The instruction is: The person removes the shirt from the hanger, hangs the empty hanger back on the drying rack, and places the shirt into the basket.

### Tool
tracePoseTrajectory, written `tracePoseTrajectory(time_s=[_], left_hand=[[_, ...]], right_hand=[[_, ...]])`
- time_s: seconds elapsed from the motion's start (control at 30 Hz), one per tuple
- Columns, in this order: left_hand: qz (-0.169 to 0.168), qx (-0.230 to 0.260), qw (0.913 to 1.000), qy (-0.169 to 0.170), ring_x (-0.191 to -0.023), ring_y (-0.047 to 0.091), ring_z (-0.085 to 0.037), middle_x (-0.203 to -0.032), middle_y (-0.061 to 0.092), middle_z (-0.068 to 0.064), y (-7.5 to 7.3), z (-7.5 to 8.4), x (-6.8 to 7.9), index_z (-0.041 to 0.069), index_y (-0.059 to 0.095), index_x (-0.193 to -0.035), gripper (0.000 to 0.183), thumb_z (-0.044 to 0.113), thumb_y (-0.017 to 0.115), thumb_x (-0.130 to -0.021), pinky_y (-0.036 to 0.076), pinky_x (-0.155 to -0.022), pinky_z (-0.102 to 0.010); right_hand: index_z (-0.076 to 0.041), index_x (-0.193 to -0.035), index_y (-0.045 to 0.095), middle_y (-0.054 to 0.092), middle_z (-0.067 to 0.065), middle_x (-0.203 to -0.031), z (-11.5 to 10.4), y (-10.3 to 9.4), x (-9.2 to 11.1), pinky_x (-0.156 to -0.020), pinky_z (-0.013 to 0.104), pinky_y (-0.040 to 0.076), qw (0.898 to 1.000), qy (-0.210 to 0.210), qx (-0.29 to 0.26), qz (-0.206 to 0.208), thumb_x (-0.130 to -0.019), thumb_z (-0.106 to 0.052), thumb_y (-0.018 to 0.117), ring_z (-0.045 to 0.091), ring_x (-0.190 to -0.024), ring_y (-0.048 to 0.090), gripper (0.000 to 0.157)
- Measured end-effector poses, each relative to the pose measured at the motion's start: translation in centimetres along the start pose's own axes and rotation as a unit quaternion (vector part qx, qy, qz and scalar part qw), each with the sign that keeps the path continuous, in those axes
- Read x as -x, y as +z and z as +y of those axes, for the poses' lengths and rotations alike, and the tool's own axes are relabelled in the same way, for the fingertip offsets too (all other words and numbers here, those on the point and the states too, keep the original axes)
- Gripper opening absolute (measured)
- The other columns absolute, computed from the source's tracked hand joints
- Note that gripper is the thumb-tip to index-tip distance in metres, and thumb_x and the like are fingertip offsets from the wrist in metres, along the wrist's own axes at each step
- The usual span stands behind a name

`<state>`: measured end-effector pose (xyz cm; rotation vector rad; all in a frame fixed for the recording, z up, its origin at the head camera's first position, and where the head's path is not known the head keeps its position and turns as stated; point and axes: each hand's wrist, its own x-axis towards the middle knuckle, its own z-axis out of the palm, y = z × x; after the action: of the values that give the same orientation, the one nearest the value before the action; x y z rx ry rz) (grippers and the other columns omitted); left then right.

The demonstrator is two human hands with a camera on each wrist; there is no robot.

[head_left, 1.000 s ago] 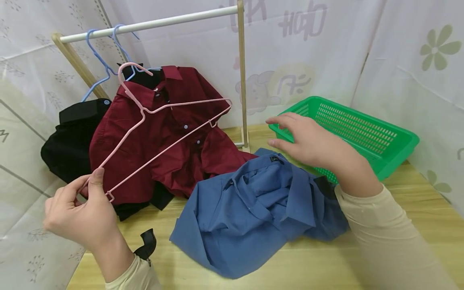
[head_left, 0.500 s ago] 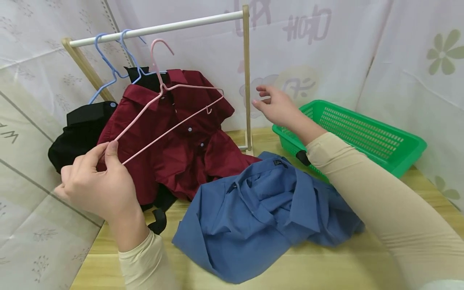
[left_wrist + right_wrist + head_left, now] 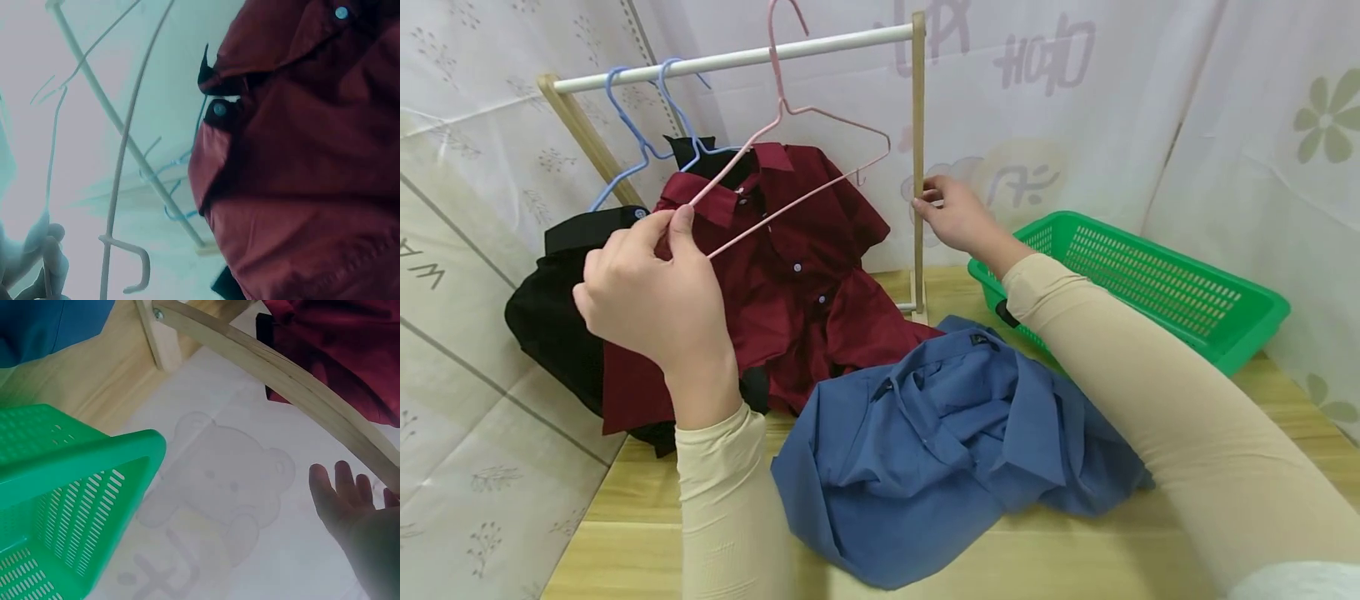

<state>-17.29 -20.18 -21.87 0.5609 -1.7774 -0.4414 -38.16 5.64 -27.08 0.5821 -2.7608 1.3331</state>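
Observation:
In the head view my left hand (image 3: 655,287) pinches the left arm of a pink clothes hanger (image 3: 780,96). The hanger carries no garment, and its hook rises in front of the rack's white rail (image 3: 850,40). A small notch hook of the same hanger (image 3: 147,269) shows in the left wrist view. My right hand (image 3: 958,217) is at the rack's right wooden post (image 3: 918,125), thumb and fingers pinching it. A burgundy shirt (image 3: 801,225) stands behind the hanger on a blue hanger (image 3: 695,143). On the table in front, a blue collared shirt (image 3: 925,433) lies crumpled.
A black garment (image 3: 561,292) hangs at the left end on another blue hanger (image 3: 643,148). The green basket (image 3: 1262,325) stands to the right, under and behind my right forearm. Patterned cloth (image 3: 1120,150) encloses the wooden table (image 3: 1000,567).
My left hand has raised the pink hanger up and right, its hook now above the rail. My right hand has moved from over the basket to the rack's right post.

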Motion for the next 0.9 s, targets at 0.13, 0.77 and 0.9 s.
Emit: tracePoseTrajectory(time_s=[0.13, 0.77, 0.9], left_hand=[[-0.009, -0.009, 0.9998, 0.013, -0.084, 0.064, -0.028, -0.09, 0.076, -0.003, 1.2, 1.0, -0.5, 0.029, 0.079, -0.102, 0.044, 0.061, 0.05, -0.093, 0.047, -0.079, -0.043], [-0.076, -0.064, 0.9947, 0.023, -0.084, 0.068, -0.029, -0.092, 0.075, -0.004, 3.5, 2.2, -0.6, 0.023, 0.077, -0.103, 0.034, 0.042, 0.049, -0.1, 0.052, -0.064, -0.045], [-0.089, -0.069, 0.9935, 0.019, -0.086, 0.068, -0.03, -0.094, 0.075, -0.002, 3.7, 1.7, 0.0, 0.024, 0.077, -0.104, 0.032, 0.042, 0.051, -0.1, 0.052, -0.064, -0.048]], right_hand=[[-0.001, -0.14, 0.042, 0.053, 0.02, -0.139, 0.5, 0.4, -0.5, -0.103, 0.046, 0.047, 0.999, -0.021, 0.022, 0.01, -0.104, -0.032, 0.045, 0.033, -0.127, 0.054, 0.048], [-0.008, -0.126, 0.048, 0.061, 0.012, -0.124, 0.9, 0.8, -1.6, -0.093, 0.042, 0.049, 0.993, -0.038, 0.107, 0.01, -0.104, -0.035, 0.04, 0.027, -0.113, 0.06, 0.035], [-0.008, -0.127, 0.047, 0.062, 0.012, -0.123, 0.7, 1.1, -1.4, -0.092, 0.041, 0.049, 0.994, -0.038, 0.103, 0.012, -0.105, -0.036, 0.039, 0.026, -0.111, 0.06, 0.036]])
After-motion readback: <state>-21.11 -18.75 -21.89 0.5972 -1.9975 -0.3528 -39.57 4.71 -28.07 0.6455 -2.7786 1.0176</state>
